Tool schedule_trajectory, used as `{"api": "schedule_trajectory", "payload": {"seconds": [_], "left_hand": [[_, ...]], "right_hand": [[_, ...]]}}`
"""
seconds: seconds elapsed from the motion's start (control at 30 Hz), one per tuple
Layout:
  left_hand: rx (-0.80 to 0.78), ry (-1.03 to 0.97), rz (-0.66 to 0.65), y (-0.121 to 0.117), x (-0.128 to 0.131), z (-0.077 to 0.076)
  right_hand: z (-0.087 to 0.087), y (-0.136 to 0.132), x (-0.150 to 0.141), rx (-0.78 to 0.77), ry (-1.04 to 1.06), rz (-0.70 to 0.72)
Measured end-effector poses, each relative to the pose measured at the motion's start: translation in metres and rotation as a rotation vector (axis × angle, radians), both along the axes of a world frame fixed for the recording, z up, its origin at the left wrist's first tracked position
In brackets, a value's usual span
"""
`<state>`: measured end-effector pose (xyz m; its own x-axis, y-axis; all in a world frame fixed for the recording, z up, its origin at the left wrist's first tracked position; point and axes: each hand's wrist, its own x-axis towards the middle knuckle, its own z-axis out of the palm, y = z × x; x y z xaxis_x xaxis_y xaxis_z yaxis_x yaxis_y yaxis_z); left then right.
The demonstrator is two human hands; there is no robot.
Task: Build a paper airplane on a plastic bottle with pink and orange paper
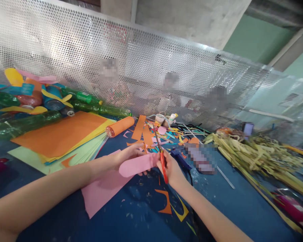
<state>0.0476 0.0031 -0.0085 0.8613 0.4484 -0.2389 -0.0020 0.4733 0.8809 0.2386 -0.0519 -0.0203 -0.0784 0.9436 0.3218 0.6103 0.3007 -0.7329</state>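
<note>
A pink paper strip [136, 165] with a rounded end is held up between my hands. My left hand [121, 157] is behind it, its fingers showing above and below the strip and curled about it, partly hidden. In my right hand [172, 169] are scissors [163, 168] with red handles, their blades pointing away from me. The right fingertips also touch the strip's far end. Beneath my left hand lies a larger pink sheet [103, 191]. Orange cut-offs [166, 203] and a yellow cut-off [182, 211] lie nearer me on the blue table [138, 222].
Coloured paper sheets [63, 129] are stacked at left, beside an orange-wrapped bottle [121, 126] and green bottles [101, 109]. Paper scraps [166, 132] spread behind my hands. A blue glue gun [180, 158] lies right of them, near dried husks [262, 154]. A perforated metal screen [146, 67] stands behind.
</note>
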Motion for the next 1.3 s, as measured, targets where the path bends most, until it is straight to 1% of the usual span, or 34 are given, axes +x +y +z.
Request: {"api": "schedule_trajectory", "payload": {"seconds": [0.07,0.13,0.17,0.27,0.33,0.4,0.43,0.5,0.6,0.67,0.77,0.9,1.1,1.3], "left_hand": [[0.017,0.033,0.038,-0.002,0.001,0.001],[0.128,0.059,0.132,-0.006,0.001,-0.001],[0.175,0.068,0.169,-0.008,0.001,-0.003],[0.193,0.102,0.33,-0.012,0.002,-0.009],[0.178,0.124,0.446,-0.012,0.002,-0.01],[0.186,0.085,0.472,-0.011,0.003,-0.006],[0.196,0.046,0.473,-0.01,0.003,-0.004],[0.229,-0.041,0.502,-0.01,0.004,0.003],[0.279,-0.115,0.58,-0.011,0.005,0.01],[0.299,-0.14,0.627,-0.012,0.006,0.012],[0.299,-0.161,0.673,-0.015,0.008,0.008],[0.289,-0.2,0.702,-0.02,0.012,0.004],[0.224,-0.243,0.67,-0.031,0.015,0.008],[0.198,-0.251,0.707,-0.036,0.017,0.008]], "right_hand": [[-0.002,0.0,0.0,0.003,-0.038,0.031],[-0.004,0.0,-0.002,-0.032,0.003,0.043],[-0.005,0.0,-0.004,-0.054,0.057,0.036],[-0.002,-0.003,-0.009,-0.135,0.317,0.025],[0.004,-0.005,-0.012,-0.221,0.53,0.091],[0.009,-0.007,-0.013,-0.304,0.679,0.191],[0.01,-0.008,-0.013,-0.32,0.705,0.229],[0.011,-0.011,-0.012,-0.296,0.644,0.262],[0.007,-0.017,-0.011,-0.254,0.457,0.251],[0.005,-0.021,-0.011,-0.284,0.41,0.246],[0.007,-0.027,-0.013,-0.296,0.395,0.223],[0.012,-0.032,-0.015,-0.236,0.299,0.209],[0.01,-0.033,-0.014,-0.185,0.215,0.207],[0.019,-0.036,-0.014,-0.164,0.122,0.215]]}}
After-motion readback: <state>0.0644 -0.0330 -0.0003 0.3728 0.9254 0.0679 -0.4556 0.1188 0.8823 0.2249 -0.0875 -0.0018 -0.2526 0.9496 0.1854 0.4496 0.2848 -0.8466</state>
